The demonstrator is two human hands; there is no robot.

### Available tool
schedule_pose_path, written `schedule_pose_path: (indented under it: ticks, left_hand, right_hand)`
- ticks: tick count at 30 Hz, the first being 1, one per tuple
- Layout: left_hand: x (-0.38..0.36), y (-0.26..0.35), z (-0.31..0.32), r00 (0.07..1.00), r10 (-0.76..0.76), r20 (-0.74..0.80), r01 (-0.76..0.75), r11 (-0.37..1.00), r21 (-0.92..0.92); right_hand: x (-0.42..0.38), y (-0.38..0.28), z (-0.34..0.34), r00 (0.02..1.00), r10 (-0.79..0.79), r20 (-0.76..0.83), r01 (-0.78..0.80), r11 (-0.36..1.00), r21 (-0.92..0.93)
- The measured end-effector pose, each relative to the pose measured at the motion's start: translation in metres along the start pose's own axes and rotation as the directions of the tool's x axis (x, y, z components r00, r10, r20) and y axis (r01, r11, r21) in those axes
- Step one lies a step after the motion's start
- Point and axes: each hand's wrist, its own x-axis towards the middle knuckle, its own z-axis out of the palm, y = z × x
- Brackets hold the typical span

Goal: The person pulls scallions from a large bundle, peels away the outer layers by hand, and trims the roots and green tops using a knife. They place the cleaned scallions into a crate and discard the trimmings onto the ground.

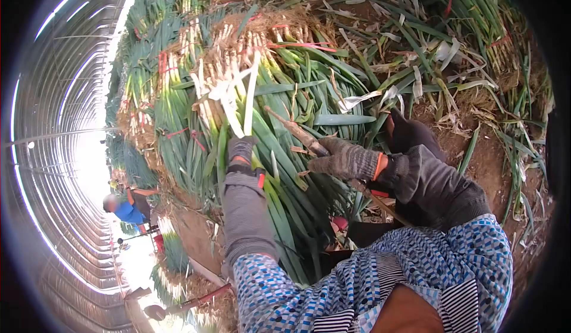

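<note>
My left hand, in a grey knit glove, is closed around the pale stalks of a few green onions. Their white ends point away from me over a larger pile. Also gloved, my right hand grips a rough wooden stick, which slants across the long green leaves. The fingertips of both hands are partly hidden. Beneath and beyond them lies a heap of green onions with rooty white ends, near a red tie.
Tied onion bundles line the left side and the back. Loose leaves litter the soil at the right, near a dark shoe. Another person in blue is far left, under the greenhouse frame. A reddish handle lies lower left.
</note>
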Motion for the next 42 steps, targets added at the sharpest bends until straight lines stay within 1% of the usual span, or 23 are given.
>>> schedule_pose_path:
  ticks: [1,3,5,6,9,11,14,15,17,18,19,21,23,24,25,26,27,29,30,33,37,41,42]
  left_hand:
    - [-0.003,-0.007,0.004,0.995,0.081,-0.065,-0.08,0.997,0.016]
    - [-0.025,0.004,-0.013,0.993,0.118,0.012,-0.117,0.957,0.265]
    - [-0.054,-0.012,-0.06,0.936,0.313,0.161,-0.284,0.942,-0.181]
    - [-0.068,-0.024,-0.083,0.921,0.343,0.186,-0.205,0.832,-0.516]
    - [-0.14,-0.016,-0.192,0.905,0.34,0.254,-0.111,0.767,-0.632]
    - [-0.146,-0.043,-0.267,0.903,0.369,0.221,-0.162,0.768,-0.619]
    - [-0.24,-0.01,-0.339,0.919,0.361,0.157,-0.169,0.722,-0.671]
    - [-0.237,-0.029,-0.358,0.91,0.411,0.06,-0.268,0.691,-0.671]
    - [-0.254,-0.03,-0.352,0.907,0.391,0.155,-0.25,0.797,-0.55]
    - [-0.259,-0.033,-0.345,0.904,0.373,0.21,-0.235,0.842,-0.485]
    - [-0.239,-0.058,-0.323,0.879,0.313,0.359,-0.024,0.782,-0.623]
    - [-0.232,-0.078,-0.241,0.788,0.335,0.516,0.191,0.663,-0.723]
    - [-0.236,-0.087,-0.144,0.753,0.337,0.564,0.321,0.56,-0.764]
    - [-0.246,-0.087,-0.107,0.808,0.255,0.532,0.327,0.557,-0.763]
    - [-0.219,-0.119,-0.056,0.833,0.287,0.472,0.259,0.551,-0.793]
    - [-0.219,-0.129,-0.031,0.828,0.304,0.47,0.293,0.48,-0.827]
    - [-0.223,-0.133,-0.015,0.827,0.32,0.463,0.325,0.4,-0.857]
    - [-0.235,-0.131,-0.007,0.83,0.307,0.465,0.391,0.273,-0.879]
    - [-0.241,-0.13,-0.007,0.833,0.3,0.465,0.418,0.211,-0.884]
    - [-0.248,-0.13,-0.006,0.876,0.303,0.375,0.347,0.146,-0.927]
    - [-0.232,-0.146,0.005,0.893,0.252,0.374,0.342,0.16,-0.926]
    - [-0.238,-0.142,0.004,0.873,0.299,0.385,0.372,0.101,-0.923]
    - [-0.237,-0.143,0.004,0.87,0.306,0.386,0.378,0.088,-0.922]
  right_hand:
    - [0.0,-0.002,0.001,0.999,0.042,0.011,-0.042,0.999,-0.003]
    - [0.009,0.011,0.005,0.999,0.044,0.023,-0.045,0.997,0.062]
    - [0.011,0.015,0.008,0.999,0.04,0.03,-0.044,0.991,0.13]
    - [0.014,0.017,0.011,0.999,0.039,0.034,-0.045,0.98,0.195]
    - [0.009,0.018,0.021,0.998,-0.054,-0.042,0.068,0.858,0.509]
    - [0.027,0.038,0.026,0.997,-0.077,-0.012,0.07,0.806,0.588]
    - [0.006,0.022,0.024,0.994,-0.058,0.09,-0.021,0.718,0.696]
    - [-0.002,0.014,0.028,0.994,-0.091,0.063,0.018,0.694,0.719]
    - [-0.015,0.01,0.035,0.992,-0.129,-0.003,0.085,0.635,0.768]
    - [-0.012,0.02,0.027,0.986,-0.102,0.133,-0.003,0.783,0.623]
    - [-0.022,0.023,0.032,0.99,-0.078,0.118,-0.015,0.773,0.634]
    - [-0.054,0.021,0.052,0.995,-0.017,0.099,-0.053,0.754,0.655]
    - [-0.081,0.03,0.064,0.997,-0.063,0.041,0.041,0.913,0.407]
    - [-0.085,0.046,0.072,0.994,-0.104,0.026,0.096,0.972,0.213]
    - [-0.091,0.057,0.078,0.989,-0.149,0.025,0.148,0.989,0.006]
    - [-0.106,0.057,0.083,0.971,-0.239,0.026,0.24,0.968,-0.069]
    - [-0.109,0.061,0.086,0.977,-0.207,0.06,0.213,0.97,-0.116]
    - [-0.11,0.057,0.096,0.98,-0.149,0.132,0.175,0.962,-0.208]
    - [-0.105,0.05,0.097,0.989,-0.019,0.147,0.041,0.988,-0.147]
    - [-0.074,0.06,0.114,0.991,-0.135,0.012,0.134,0.967,-0.215]
    - [-0.071,0.046,0.124,0.994,-0.083,0.065,0.094,0.98,-0.175]
    - [-0.075,0.054,0.132,0.988,-0.097,0.118,0.123,0.965,-0.233]
    - [-0.079,0.064,0.139,0.956,-0.284,0.067,0.292,0.938,-0.188]
